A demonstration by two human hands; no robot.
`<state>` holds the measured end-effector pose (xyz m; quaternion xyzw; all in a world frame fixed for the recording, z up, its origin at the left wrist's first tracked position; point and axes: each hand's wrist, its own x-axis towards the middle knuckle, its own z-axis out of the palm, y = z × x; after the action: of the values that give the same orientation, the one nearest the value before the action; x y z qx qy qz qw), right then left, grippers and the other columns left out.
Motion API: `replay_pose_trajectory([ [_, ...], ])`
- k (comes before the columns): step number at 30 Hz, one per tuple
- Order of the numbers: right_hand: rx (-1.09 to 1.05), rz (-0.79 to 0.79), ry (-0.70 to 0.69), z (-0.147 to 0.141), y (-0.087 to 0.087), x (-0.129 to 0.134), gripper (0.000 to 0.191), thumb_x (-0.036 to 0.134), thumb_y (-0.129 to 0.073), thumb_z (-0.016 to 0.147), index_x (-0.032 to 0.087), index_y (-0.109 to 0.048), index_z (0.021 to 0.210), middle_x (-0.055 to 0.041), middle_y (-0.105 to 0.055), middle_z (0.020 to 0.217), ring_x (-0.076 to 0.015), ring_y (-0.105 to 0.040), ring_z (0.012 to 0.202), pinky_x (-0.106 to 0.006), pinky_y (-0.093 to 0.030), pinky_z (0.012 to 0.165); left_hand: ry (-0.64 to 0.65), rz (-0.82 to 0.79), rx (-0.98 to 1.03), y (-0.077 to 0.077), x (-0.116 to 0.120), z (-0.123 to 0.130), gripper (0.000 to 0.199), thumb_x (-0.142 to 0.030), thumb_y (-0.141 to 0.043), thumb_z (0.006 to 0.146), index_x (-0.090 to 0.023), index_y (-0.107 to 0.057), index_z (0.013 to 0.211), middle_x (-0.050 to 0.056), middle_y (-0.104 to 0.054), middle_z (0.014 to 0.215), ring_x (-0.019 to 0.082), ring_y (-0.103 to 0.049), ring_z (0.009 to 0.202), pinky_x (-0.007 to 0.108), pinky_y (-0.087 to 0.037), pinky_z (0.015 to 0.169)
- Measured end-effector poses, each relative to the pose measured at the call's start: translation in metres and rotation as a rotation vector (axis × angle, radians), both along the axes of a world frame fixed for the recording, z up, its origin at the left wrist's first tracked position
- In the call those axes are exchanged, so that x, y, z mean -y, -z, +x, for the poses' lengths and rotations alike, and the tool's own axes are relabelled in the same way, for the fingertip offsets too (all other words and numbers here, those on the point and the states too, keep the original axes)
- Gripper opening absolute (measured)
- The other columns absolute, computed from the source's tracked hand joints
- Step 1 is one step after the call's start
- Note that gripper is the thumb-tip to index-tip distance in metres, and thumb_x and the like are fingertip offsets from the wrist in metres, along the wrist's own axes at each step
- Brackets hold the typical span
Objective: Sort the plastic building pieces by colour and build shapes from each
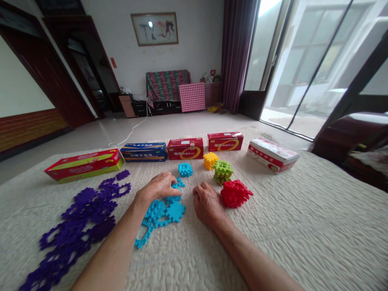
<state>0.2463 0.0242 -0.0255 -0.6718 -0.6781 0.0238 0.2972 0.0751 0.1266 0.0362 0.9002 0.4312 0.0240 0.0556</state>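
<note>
My left hand is over the light-blue pile, with thumb and fingers around a small light-blue interlocking piece. More flat light-blue interlocking pieces lie under and below that hand. My right hand rests on the quilted cloth with its fingers curled together; no object shows in it. Right beside it sits a red assembled block. Beyond my hands stand a light-blue cube, a yellow block and a green cube. Purple interlocking pieces are spread to the left.
Along the far side of the cloth stand a red-and-green box, a blue box, two red boxes and a white-and-red box. A cable trails over the floor behind. Glass doors are at the right.
</note>
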Motion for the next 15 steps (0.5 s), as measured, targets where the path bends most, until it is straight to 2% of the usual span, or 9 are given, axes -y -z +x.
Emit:
replay_pose_trajectory([
  [2,0.0,0.001,0.0,0.0,0.0,0.0,0.012,0.015,-0.049,0.082,0.02,-0.06,0.08,-0.0041,-0.057,0.086,-0.0159,-0.051,0.085,-0.025,-0.033,0.07,-0.065,0.07,0.082,0.001,-0.003,0.002,0.041,-0.048,-0.061,0.072,-0.019,-0.069,0.101,0.008,-0.067,0.097,0.024,-0.062,0.093,0.03,-0.047,0.082],
  [6,-0.008,0.024,-0.015,0.001,0.001,0.0,0.012,0.016,-0.049,0.083,0.02,-0.06,0.082,-0.0038,-0.057,0.088,-0.0161,-0.051,0.085,-0.025,-0.033,0.07,-0.137,0.194,0.247,0.011,-0.011,0.01,0.046,-0.032,-0.053,0.079,-0.015,-0.056,0.122,0.011,-0.062,0.118,0.024,-0.057,0.112,0.032,-0.043,0.096],
  [9,-0.003,0.03,-0.015,0.001,0.002,0.001,0.012,0.016,-0.049,0.083,0.021,-0.059,0.083,-0.0034,-0.057,0.089,-0.0162,-0.051,0.085,-0.025,-0.032,0.069,-0.121,0.15,0.29,0.021,-0.014,0.014,0.052,-0.026,-0.05,0.08,-0.014,-0.048,0.131,0.013,-0.056,0.13,0.024,-0.052,0.12,0.033,-0.04,0.101],
  [15,0.022,0.01,-0.012,0.001,0.0,0.0,0.011,0.015,-0.05,0.082,0.021,-0.06,0.081,-0.0034,-0.057,0.087,-0.016,-0.05,0.085,-0.025,-0.032,0.069,-0.094,0.082,0.317,0.029,-0.015,0.016,0.052,-0.024,-0.049,0.08,-0.014,-0.048,0.131,0.012,-0.058,0.127,0.023,-0.053,0.12,0.032,-0.041,0.101],
])
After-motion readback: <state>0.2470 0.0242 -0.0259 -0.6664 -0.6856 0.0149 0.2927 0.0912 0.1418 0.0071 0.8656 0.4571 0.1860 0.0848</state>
